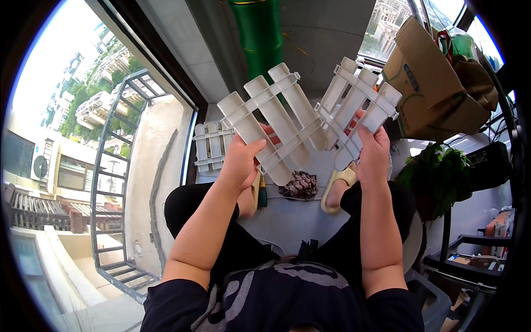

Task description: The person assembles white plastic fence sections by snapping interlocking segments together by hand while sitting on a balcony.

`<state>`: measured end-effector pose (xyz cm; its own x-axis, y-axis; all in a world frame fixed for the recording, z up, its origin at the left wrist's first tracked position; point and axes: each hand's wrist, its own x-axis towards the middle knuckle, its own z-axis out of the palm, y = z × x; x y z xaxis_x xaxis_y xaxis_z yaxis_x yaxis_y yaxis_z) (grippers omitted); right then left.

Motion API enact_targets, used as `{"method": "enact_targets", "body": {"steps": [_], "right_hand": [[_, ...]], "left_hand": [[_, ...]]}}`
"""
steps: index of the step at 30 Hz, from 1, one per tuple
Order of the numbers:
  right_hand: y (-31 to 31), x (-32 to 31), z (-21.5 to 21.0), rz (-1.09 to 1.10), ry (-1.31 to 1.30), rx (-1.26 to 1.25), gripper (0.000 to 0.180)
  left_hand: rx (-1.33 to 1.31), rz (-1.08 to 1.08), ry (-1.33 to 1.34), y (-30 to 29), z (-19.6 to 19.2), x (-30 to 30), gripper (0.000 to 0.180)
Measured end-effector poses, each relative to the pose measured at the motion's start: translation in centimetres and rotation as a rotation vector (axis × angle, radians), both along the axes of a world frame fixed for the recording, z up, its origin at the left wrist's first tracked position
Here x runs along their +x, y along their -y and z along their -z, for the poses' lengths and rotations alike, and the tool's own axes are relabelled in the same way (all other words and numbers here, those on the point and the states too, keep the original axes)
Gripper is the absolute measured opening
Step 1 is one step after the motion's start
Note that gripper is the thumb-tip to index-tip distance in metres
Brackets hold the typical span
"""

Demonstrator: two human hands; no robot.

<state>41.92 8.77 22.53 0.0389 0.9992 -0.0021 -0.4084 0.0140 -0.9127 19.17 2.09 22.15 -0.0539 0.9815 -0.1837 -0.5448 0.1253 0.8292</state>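
Note:
Two white plastic picket fence panels are held up in front of me, above the floor. My left hand (240, 163) is closed round the lower left picket of the left panel (275, 113), thumb on its face. The outer picket of the right panel (355, 99) is gripped in my right hand (373, 150). The panels slant away from each other in a V and meet at their inner edges. Whether they are joined there I cannot tell. Another white fence panel (214, 145) stands by the wall, left of my left hand.
A tall green segmented post (257, 33) rises at the back. On the right are a cardboard box (423, 83), a leafy plant (437, 176) and a black metal rack (467, 271). Brown ruffled fabric (299, 185) lies between my slippers (338, 187). A window frame (188, 138) borders the left.

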Motion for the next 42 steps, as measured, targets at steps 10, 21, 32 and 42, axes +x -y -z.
{"method": "enact_targets", "body": {"steps": [10,21,32,42], "right_hand": [[-0.2,3.4,-3.2,0.016,-0.025,0.004,0.02],[-0.7,5.5,-3.5,-0.109,-0.023,0.034,0.023],[-0.5,6.6,-3.5,-0.2,-0.072,0.093,0.024],[0.0,7.8,-3.8,-0.254,-0.171,0.137,0.024]], "left_hand": [[-0.019,-0.144,0.051,1.1,-0.8,-1.9,0.026],[0.102,-0.136,-0.009,1.7,-3.1,-4.4,0.016],[0.109,-0.012,-0.247,1.7,-3.1,-5.4,0.022],[0.049,0.074,-0.315,1.5,-2.6,-5.1,0.026]]}}
